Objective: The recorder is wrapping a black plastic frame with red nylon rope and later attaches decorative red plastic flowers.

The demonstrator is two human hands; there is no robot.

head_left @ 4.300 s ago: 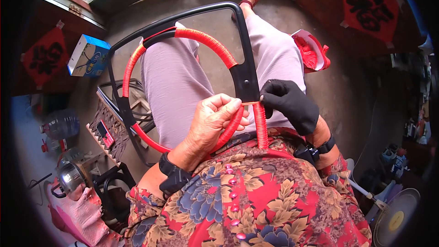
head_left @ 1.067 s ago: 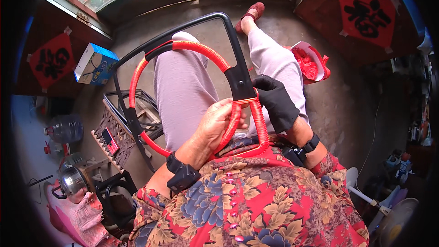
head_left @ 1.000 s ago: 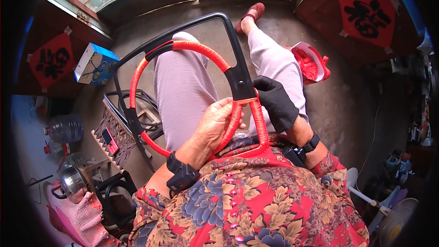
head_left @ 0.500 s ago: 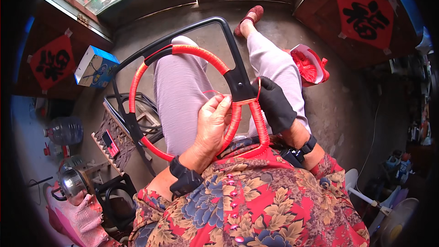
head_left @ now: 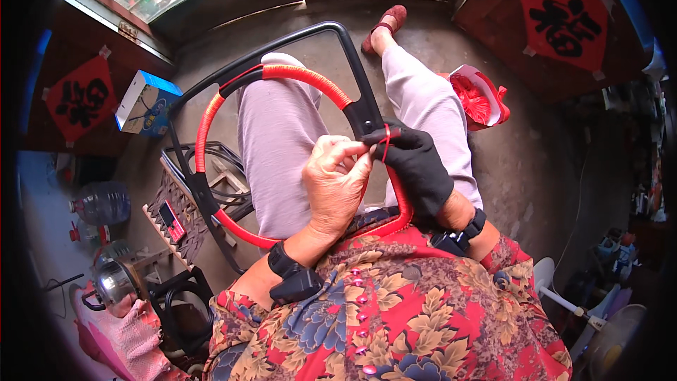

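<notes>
Grip: left hand [head_left: 334,180], right hand [head_left: 417,168] pinching red cord [head_left: 387,138] | hands partly hide frame [head_left: 362,113] | blue box [head_left: 149,103] leftward

Hands [head_left: 334,185], earlier apart, now together, red cord [head_left: 387,142] crosswise over gloved right fingers [head_left: 402,140].

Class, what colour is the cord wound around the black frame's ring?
The thin, shiny wound cord is bright orange-red; the head view shows it best.

The frame [head_left: 362,113] lies across the left leg [head_left: 278,159], a carton [head_left: 149,104] off left, a box [head_left: 491,92] right, a phone [head_left: 171,221] on the stool [head_left: 189,231].
</notes>
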